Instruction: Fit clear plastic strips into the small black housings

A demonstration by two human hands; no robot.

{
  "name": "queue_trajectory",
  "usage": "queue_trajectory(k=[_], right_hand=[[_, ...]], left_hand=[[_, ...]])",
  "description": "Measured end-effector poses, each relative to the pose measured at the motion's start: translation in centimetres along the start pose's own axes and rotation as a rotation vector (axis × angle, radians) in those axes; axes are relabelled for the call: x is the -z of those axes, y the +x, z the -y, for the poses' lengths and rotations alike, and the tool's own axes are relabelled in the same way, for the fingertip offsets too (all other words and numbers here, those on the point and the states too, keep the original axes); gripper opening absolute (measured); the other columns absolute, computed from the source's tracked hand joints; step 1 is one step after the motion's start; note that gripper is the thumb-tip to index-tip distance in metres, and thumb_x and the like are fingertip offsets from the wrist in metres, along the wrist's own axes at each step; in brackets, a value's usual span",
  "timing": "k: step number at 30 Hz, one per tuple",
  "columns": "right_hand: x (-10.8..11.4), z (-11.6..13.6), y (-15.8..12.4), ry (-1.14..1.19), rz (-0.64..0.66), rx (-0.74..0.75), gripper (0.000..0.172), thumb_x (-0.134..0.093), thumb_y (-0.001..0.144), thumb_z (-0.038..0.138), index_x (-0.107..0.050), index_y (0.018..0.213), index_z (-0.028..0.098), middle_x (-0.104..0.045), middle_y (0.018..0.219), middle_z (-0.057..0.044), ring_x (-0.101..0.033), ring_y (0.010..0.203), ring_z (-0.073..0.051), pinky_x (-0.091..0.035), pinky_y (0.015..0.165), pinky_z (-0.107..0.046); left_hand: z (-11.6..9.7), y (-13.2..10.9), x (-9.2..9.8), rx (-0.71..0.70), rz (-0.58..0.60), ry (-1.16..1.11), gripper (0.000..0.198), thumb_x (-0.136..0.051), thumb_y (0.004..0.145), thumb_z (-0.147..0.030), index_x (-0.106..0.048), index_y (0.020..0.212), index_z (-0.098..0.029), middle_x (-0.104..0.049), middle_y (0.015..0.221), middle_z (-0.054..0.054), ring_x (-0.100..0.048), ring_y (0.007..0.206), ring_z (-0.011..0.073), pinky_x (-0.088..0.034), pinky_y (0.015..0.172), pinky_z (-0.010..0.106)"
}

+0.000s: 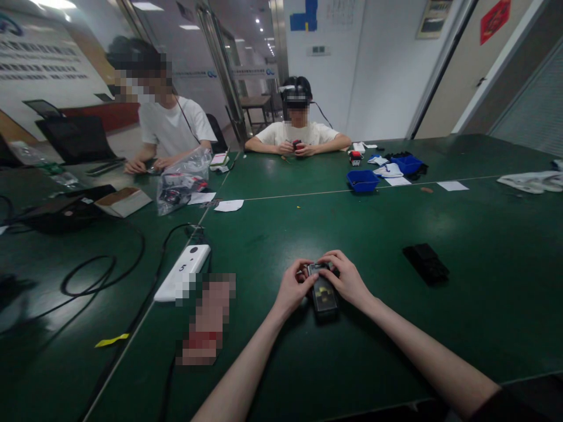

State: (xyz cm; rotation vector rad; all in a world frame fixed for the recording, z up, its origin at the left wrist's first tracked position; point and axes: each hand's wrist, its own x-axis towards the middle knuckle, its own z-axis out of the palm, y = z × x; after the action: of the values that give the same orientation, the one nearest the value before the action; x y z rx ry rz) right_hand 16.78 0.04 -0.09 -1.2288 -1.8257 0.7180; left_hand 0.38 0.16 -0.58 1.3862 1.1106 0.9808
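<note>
A small dark box with a see-through lid (324, 298) lies on the green table in front of me, with something yellowish showing inside. My left hand (295, 282) grips its upper left corner, fingers curled round the far edge. From the other side my right hand (345, 276) holds the upper right corner, its thumb pressed on the top near the left thumb. The fingertips behind the box are partly hidden. To the right, apart from both hands, lies a black fabric pouch (426, 264).
Left of my arms lie a white phone-like device (183, 272) marked 5, a blurred-out reddish item (209, 319) and black cables (141, 246). Farther off are a blue tray (362, 180), a clear plastic bag (182, 181) and an open carton (124, 202). Two people sit across the table (272, 234).
</note>
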Motion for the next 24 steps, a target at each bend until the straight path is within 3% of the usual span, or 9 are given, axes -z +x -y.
queue_trajectory(k=[7, 11, 24], right_hand=[[-0.62, -0.34, 0.02, 0.034, -0.019, -0.226, 0.022, -0.052, 0.083, 0.031, -0.06, 0.097, 0.017, -0.066, 0.092, -0.007, -0.062, 0.08, -0.017, -0.048, 0.073, -0.031], [-0.65, -0.36, -0.08, -0.012, 0.006, -0.181, 0.027, -0.044, 0.087, 0.035, -0.064, 0.093, 0.017, -0.069, 0.093, -0.009, -0.062, 0.086, -0.02, -0.046, 0.077, -0.032], [-0.3, -0.54, -0.52, 0.037, 0.118, -0.074, 0.04, -0.045, 0.086, 0.042, -0.059, 0.114, 0.018, -0.063, 0.113, -0.012, -0.058, 0.104, -0.023, -0.044, 0.09, -0.038]], left_hand=[[-0.02, 0.07, -0.03, 0.022, -0.026, 0.0, 0.035, -0.067, 0.067, -0.034, -0.053, 0.094, -0.015, -0.052, 0.068, -0.003, -0.052, 0.056, 0.0099, -0.042, 0.051, 0.02], [-0.07, 0.0, -0.15, 0.01, -0.049, -0.003, 0.033, -0.066, 0.068, -0.032, -0.053, 0.093, -0.015, -0.052, 0.066, -0.004, -0.051, 0.054, 0.0092, -0.042, 0.051, 0.02], [-0.41, -0.18, -0.15, 0.007, -0.11, -0.03, 0.03, -0.066, 0.067, -0.03, -0.052, 0.089, -0.016, -0.054, 0.071, -0.002, -0.051, 0.057, 0.0092, -0.042, 0.052, 0.019]])
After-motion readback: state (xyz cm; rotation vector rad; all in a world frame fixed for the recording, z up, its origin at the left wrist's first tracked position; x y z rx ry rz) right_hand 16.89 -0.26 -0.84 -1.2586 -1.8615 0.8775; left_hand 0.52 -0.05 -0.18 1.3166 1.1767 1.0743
